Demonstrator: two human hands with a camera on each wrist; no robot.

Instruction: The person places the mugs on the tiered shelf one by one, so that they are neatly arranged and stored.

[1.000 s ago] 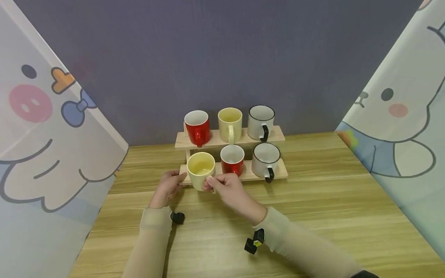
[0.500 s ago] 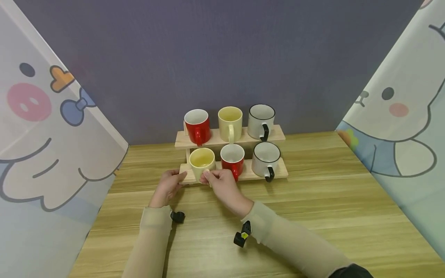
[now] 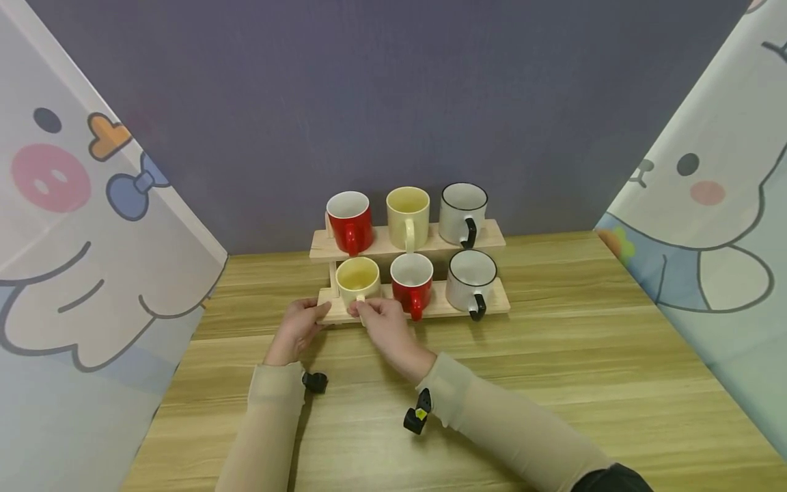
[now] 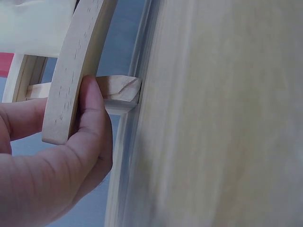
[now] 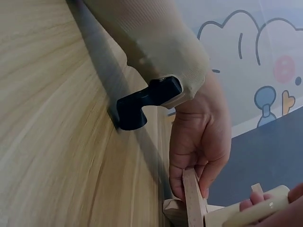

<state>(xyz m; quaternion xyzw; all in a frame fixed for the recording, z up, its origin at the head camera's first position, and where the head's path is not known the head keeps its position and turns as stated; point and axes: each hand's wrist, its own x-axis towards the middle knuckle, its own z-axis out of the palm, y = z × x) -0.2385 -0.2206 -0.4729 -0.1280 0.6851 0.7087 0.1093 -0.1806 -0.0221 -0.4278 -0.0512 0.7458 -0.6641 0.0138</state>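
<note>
At the left end of the lower shelf of a two-tier wooden rack sits a yellow mug. My right hand pinches its handle, which faces me and is partly hidden by the fingers. My left hand grips the left end of that shelf. The left wrist view shows the thumb on one side of the board and fingers curled on the other. In the right wrist view, fingers hold the yellow handle at the lower right corner.
A red mug and a white black-rimmed mug stand to the right on the lower shelf. Above them are a red mug, a yellow mug and a white mug. A dark wall rises behind the table.
My right hand has moved the yellow mug back and down, from in front of the lower shelf onto its left end. My left hand has stayed on the shelf end.
</note>
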